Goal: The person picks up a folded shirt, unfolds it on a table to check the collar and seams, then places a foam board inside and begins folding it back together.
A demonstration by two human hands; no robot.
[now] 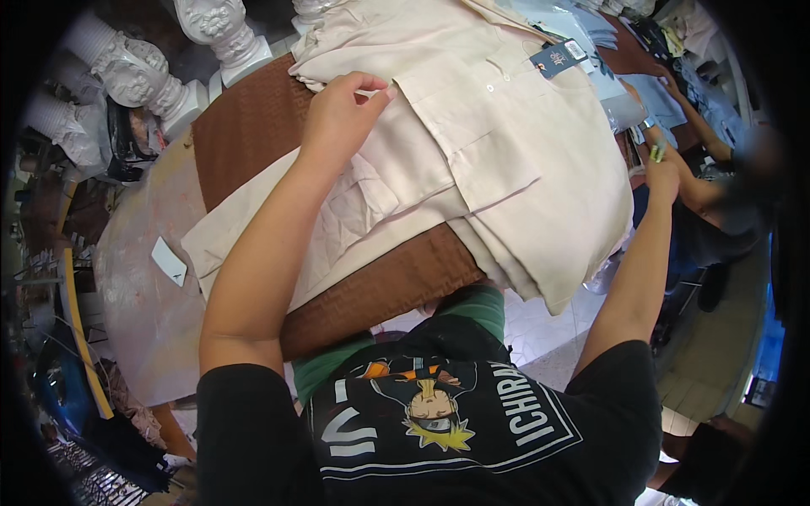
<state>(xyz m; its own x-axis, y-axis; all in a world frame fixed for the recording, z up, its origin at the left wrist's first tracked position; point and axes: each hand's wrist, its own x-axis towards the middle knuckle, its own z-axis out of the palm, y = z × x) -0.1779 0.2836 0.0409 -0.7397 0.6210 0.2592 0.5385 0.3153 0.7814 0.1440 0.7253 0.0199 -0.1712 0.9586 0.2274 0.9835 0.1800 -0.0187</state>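
A cream-coloured cloth garment (548, 228), likely a shirt or trousers, lies spread over the table in front of me. A dark blue hang tag (558, 59) rests on its upper part. My left hand (348, 114) hovers over the garment beside a straight folded edge, with thumb and forefinger pinched together. Whatever is between those fingertips is too small to tell. Off to the right of the cloth, my right hand (663, 179) is closed around a small yellow-green object (656, 153), whose kind I cannot make out.
Brown patterned cloth (388, 287) covers part of the table. A white paper slip (170, 261) lies on clear plastic (139, 312) at left. White ornate pedestals (224, 38) stand behind. At right, another person's arm (696, 110) reaches over light blue garments (658, 97).
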